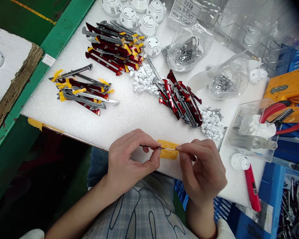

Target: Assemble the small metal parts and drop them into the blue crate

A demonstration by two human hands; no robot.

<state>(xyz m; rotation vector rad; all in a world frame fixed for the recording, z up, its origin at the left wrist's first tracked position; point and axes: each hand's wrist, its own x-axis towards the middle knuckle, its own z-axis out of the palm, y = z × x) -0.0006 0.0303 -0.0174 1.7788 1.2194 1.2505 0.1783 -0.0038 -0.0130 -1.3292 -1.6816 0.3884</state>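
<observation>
My left hand pinches a slim dark and silver strip between thumb and fingers. It is seen almost edge-on, so its exact kind is unclear. At the strip's right end, the thumb and forefinger of my right hand are closed together. Whether they grip the strip itself or a small piece against it cannot be made out. Below the strip, a patch of yellow tape is stuck to the white foam sheet. Beyond my hands lies a pile of red and silver blade-shaped parts, beside small white pieces.
Taped blade-shaped parts lie at left, with a larger pile behind. White cup-like parts stand at the back. Bags of small metal bits lie behind the hands. A clear box and red marker are at right.
</observation>
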